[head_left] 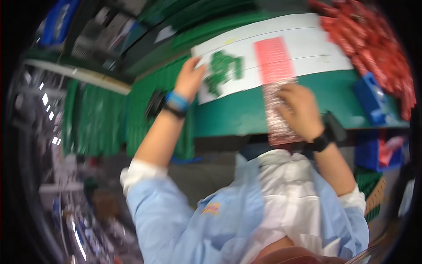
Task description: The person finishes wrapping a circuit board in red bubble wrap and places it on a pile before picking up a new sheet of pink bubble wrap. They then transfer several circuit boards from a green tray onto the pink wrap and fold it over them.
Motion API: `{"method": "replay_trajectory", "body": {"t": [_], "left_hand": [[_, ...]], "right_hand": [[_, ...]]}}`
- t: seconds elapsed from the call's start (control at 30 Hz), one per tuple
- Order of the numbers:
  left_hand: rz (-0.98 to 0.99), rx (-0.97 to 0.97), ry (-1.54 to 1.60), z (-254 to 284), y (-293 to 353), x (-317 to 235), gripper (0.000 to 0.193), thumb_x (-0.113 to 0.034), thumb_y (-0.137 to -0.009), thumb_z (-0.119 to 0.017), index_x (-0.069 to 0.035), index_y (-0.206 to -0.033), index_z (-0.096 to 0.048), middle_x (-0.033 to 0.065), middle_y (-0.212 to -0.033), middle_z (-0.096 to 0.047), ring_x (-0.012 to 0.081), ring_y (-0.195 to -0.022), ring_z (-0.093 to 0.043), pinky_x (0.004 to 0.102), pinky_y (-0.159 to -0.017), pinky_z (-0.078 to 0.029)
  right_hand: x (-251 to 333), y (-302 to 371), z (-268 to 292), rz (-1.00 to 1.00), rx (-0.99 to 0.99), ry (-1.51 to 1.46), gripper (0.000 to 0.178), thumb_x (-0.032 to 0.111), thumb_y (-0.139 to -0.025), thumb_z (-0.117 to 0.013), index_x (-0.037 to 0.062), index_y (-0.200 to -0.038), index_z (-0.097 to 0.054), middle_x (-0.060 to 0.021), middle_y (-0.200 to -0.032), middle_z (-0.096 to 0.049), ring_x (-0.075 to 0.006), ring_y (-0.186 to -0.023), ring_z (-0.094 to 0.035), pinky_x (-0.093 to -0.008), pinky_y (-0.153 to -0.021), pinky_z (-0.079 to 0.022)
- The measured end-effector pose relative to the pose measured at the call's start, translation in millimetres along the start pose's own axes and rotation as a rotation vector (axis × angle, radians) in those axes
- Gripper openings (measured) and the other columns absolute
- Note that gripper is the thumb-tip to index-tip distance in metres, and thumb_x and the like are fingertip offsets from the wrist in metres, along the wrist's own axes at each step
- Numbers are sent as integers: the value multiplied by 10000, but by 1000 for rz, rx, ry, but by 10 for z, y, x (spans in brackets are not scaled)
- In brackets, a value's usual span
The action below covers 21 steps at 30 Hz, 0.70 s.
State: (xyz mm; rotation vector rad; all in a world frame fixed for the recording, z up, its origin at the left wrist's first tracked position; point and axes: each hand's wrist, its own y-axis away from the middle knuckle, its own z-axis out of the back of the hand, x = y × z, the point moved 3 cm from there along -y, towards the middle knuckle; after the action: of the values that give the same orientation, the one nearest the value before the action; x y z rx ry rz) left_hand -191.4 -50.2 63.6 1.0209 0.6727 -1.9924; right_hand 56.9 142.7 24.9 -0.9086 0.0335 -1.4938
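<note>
My right hand (301,110) rests on a pinkish bubble-wrap bag (274,125), its fingers bent over the bag and the thumb against it. The bag lies lengthwise from the table towards me, its near end reaching past the front edge. Beyond it, a flat pink ribbed piece (274,59) meets or overlaps its far end; I cannot tell whether they are one piece. At the left edge of a white sheet (307,31), my left hand (189,79) is raised with thumb and fingers apart, nothing seen in it. Beside it lies a loose cluster of small green parts (222,66), blurred.
The sheet covers part of a green tabletop (233,116). A large heap of red bubble-wrapped packs (369,44) fills the far right. Blue bins (371,99) stand at the right edge. Green ribbed panels (94,116) hang at the left, near a small black object (154,103).
</note>
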Motion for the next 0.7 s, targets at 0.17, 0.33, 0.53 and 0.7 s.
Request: {"method": "replay_trajectory", "body": {"t": [0.17,0.33,0.53,0.7], "left_hand": [[-261,320,-121,-535,1387,-683,321,-91,-829,-576,0,-1132,-523,141,-1124,-551,263,-1060,-525,351,-907,-413],[-669,330,-284,-1228,1620,-970,346,-145,-798,-610,-17,-1113,-548,159,-1135,-543,341,-1088,-492,407,-938,-377],[-576,-22,-419,-1480,1313,-511,365,-232,-814,-592,-49,-1129,-561,155,-1193,-525,338,-1144,-460,437,-975,-331],[-589,-36,-539,-1533,1336,-528,356,-252,-828,-569,-74,-1136,-571,148,-1228,-507,338,-1159,-448,458,-981,-317]], "right_hand": [[2,81,-159,-10,2,-10,331,188,-688,-698,57,-977,-606,-122,-1074,-575,-294,-1020,-526,-414,-905,-397],[81,145,-154,6,-29,42,319,183,-723,-667,63,-1009,-593,-112,-1083,-572,-281,-1042,-528,-412,-921,-392],[9,132,-90,-75,-172,-256,278,79,-758,-614,45,-1032,-585,-125,-1075,-575,-296,-1038,-537,-391,-900,-421],[173,347,390,-113,-367,-342,266,24,-779,-576,34,-1045,-580,-140,-1068,-578,-300,-1018,-549,-364,-875,-438]]}}
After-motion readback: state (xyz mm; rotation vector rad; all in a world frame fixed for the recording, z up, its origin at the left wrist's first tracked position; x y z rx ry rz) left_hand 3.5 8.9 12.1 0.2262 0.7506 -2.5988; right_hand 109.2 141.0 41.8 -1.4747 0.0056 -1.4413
